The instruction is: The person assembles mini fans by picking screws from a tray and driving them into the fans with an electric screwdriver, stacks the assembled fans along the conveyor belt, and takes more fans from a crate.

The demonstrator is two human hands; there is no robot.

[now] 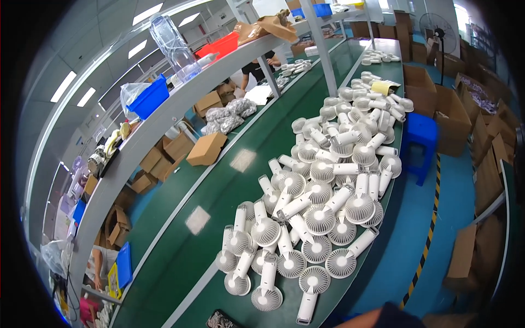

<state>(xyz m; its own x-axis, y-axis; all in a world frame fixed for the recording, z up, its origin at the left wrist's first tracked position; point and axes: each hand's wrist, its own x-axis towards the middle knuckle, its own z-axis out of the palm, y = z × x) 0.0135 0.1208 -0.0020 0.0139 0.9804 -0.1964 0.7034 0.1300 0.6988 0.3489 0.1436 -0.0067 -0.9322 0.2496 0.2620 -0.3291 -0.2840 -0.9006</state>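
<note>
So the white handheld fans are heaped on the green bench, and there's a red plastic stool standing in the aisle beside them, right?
Not quite. The stool in the aisle is blue, not red, as the head view shows. The rest holds: the white handheld fans lie heaped on the green bench, and the stool stands on the floor just beside it.

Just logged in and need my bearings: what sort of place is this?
Probably a factory assembly line: a heap of white handheld fans on a long green bench, a shelf overhead, cardboard boxes along the aisle.
</note>
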